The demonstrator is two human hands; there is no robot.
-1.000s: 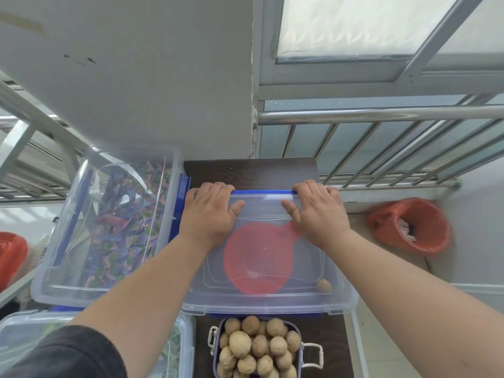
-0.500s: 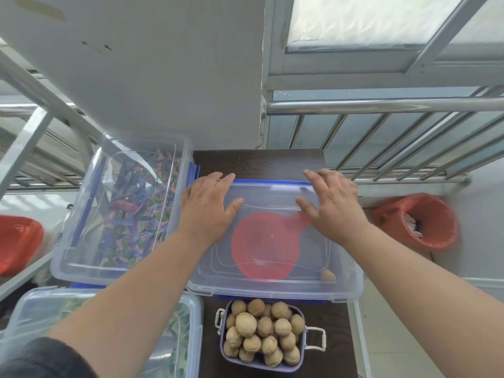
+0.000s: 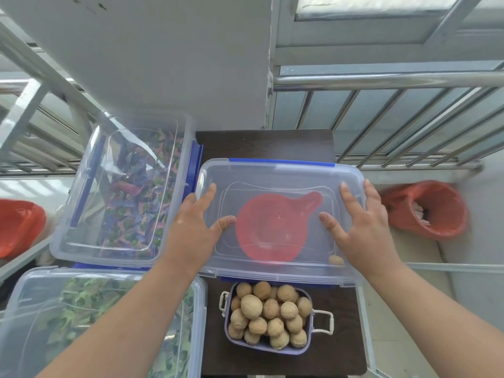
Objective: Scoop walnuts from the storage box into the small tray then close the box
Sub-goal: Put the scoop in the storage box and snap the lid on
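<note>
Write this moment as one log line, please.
step: closing box | lid: on | left hand, right hand: flat on lid | tray: full of walnuts

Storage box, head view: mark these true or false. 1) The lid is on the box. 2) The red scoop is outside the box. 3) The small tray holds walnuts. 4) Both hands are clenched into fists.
1) True: the clear lid sits on the storage box.
2) False: the red scoop lies inside, under the lid.
3) True: the small tray is heaped with walnuts.
4) False: the left hand and right hand lie flat, fingers extended, on the lid.
</note>
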